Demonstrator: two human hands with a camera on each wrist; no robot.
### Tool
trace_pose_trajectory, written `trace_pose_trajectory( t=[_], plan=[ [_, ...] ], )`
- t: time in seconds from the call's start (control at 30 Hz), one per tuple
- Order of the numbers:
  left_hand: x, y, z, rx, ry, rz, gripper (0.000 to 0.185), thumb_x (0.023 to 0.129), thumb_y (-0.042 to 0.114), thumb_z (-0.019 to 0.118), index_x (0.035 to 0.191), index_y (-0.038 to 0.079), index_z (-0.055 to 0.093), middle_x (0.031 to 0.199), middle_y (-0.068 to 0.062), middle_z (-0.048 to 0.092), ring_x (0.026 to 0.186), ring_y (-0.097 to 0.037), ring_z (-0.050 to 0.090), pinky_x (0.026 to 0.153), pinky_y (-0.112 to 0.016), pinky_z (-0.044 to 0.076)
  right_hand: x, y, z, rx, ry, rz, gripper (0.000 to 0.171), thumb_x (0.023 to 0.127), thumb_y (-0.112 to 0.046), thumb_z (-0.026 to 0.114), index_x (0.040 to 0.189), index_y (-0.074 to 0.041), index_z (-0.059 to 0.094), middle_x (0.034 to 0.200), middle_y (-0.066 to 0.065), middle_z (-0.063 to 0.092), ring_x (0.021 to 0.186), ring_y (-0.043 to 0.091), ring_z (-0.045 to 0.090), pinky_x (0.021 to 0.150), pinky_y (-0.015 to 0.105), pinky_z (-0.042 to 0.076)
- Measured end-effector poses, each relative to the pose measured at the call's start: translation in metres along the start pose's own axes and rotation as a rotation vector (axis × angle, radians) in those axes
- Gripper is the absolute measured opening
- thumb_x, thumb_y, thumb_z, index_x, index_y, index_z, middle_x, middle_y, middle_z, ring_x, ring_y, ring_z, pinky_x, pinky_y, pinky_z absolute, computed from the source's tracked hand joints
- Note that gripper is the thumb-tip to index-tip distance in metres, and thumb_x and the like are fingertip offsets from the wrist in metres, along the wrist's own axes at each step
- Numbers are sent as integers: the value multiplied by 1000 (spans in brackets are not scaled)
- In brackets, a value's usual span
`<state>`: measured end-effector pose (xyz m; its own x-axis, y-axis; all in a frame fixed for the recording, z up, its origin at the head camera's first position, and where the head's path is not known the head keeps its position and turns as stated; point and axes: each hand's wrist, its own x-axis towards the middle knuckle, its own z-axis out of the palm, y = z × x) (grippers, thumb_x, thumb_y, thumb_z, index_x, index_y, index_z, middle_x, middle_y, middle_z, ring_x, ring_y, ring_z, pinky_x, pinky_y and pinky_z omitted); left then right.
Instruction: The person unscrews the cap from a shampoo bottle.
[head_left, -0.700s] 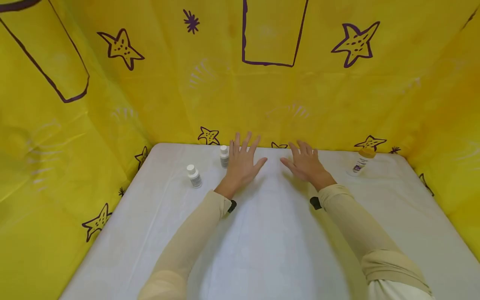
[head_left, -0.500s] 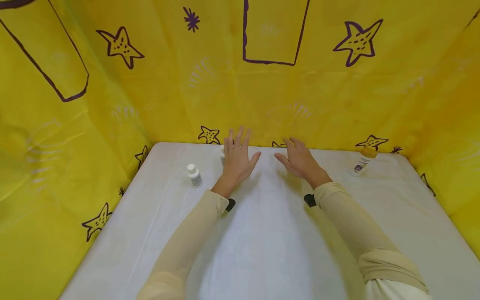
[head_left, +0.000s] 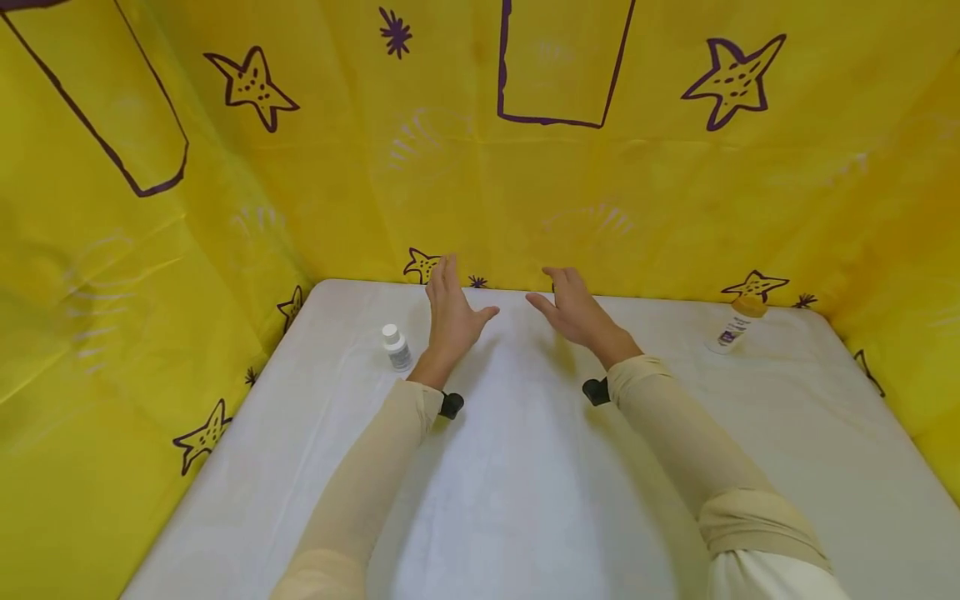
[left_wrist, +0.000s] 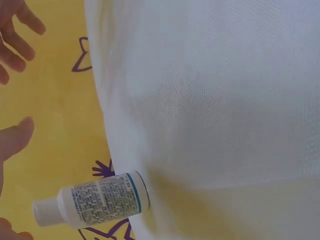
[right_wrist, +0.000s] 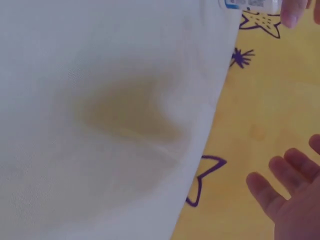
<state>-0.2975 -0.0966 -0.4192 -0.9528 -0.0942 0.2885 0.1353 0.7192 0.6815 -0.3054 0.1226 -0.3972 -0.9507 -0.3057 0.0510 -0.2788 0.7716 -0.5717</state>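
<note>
Both bare hands have just slid leftward over the far part of the desk: the left hand (head_left: pixel 452 322), released with its fingers extended and thumb spread, and the right hand (head_left: pixel 576 312), likewise released, its fingers reaching forward and its thumb pointing toward the left one. Neither grasps anything, and a gap of bare cloth lies between them. The small white plastic bottle with a white cap and a fine-print label (left_wrist: pixel 102 201), visible beside the left hand a moment ago, has now vanished behind it in the head view, yet the left wrist view shows it upright near the far edge, with no fingers wrapped around it; whether a fingertip touches its cap I cannot tell. The shift thus seems to make this bottle the thing nearest the hands, though it remains unheld. Farther out, a second small white plastic bottle (head_left: pixel 397 352) stands to the left and nearer, apart from the hand, and a white cylindrical bottle with a yellow cap (head_left: pixel 731 331) stands at the far right, both apparently undisturbed on the white-cloth-covered desk (head_left: pixel 525 475), before yellow fabric walls printed with purple starfish (head_left: pixel 480 187).
</note>
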Motion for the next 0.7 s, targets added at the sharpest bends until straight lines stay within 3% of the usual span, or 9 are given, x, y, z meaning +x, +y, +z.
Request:
trace_pose_trajectory(
  t=[0.17, 0.37, 0.7],
  plan=[
    [1, -7, -3, -121, -17, -102, 115, 80, 26, 89, 163, 16, 10, 167, -11, 15, 152, -31, 21, 126, -45, 29, 6, -13, 7, 40, -12, -1, 75, 105, -51, 50, 159, -5, 25, 157, 22, 31, 143, 36, 38, 120, 53, 35],
    [3, -15, -4, -156, -73, -193, 111, 82, 26, 87, 162, 10, 13, 163, -17, 24, 149, -34, 31, 125, -47, 30, 15, -28, 19, 72, -32, -39, 70, 105, -47, 52, 156, -4, 31, 155, 20, 37, 142, 35, 41, 119, 52, 37],
    [1, -32, -3, -204, -119, -252, 92, 84, 20, 84, 155, -1, 29, 154, -24, 44, 143, -37, 46, 121, -46, 37, 26, -43, 41, 102, -54, -76, 63, 104, -44, 57, 148, -2, 43, 146, 18, 45, 134, 34, 49, 115, 49, 42]
  ],
)
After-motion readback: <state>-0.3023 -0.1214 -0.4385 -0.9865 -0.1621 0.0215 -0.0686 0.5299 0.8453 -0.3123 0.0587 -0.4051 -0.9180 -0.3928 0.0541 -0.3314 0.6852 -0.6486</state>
